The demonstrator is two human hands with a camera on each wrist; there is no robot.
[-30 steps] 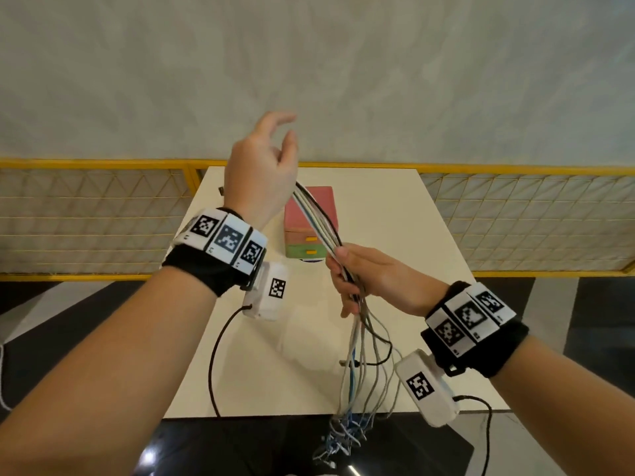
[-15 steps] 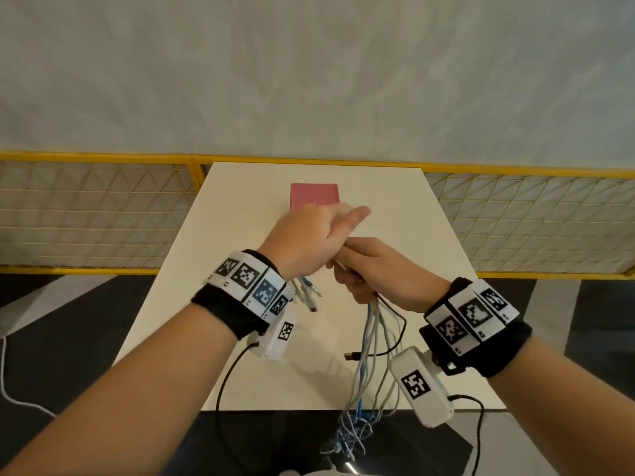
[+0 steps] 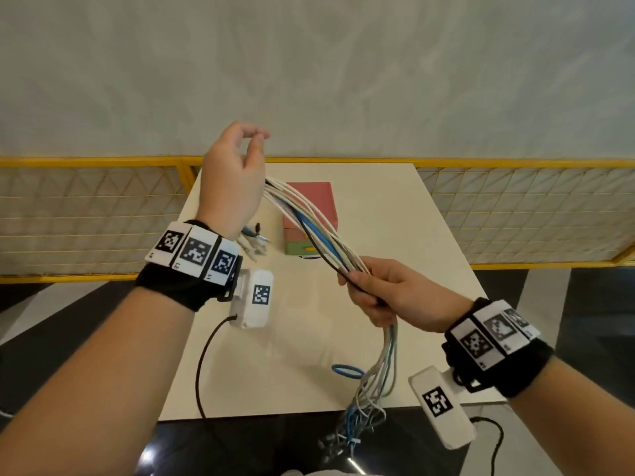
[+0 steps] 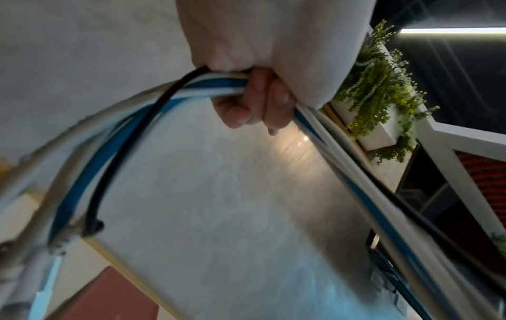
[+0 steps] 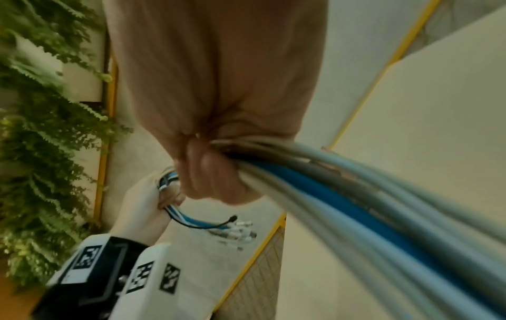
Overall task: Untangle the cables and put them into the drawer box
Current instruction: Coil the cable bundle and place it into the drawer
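A bundle of white, grey, blue and black cables (image 3: 319, 231) stretches between my two hands above the white table (image 3: 385, 207). My left hand (image 3: 256, 139) is raised at the left, its lower fingers (image 4: 246, 108) curled round the bundle (image 4: 213, 84), and the plug ends (image 3: 254, 242) dangle below it. Lower right, my right hand (image 3: 360, 286) grips the bundle (image 5: 328, 194) in its fist. From there the cables hang down past the table's front edge (image 3: 364, 417). Behind the bundle stands the drawer box (image 3: 309, 201), pink above and green below; its drawers look closed.
A small blue loop (image 3: 347, 371) lies on the table near the front edge. A yellow-framed mesh fence (image 3: 103, 201) runs along both sides behind the table. Dark floor lies in front. Leafy plants (image 4: 383, 86) hang off to the side.
My left hand has gone from beside the right hand up and to the left, drawing the bundle taut between the hands. My right hand kept its grip. A blue loop now lies on the table.
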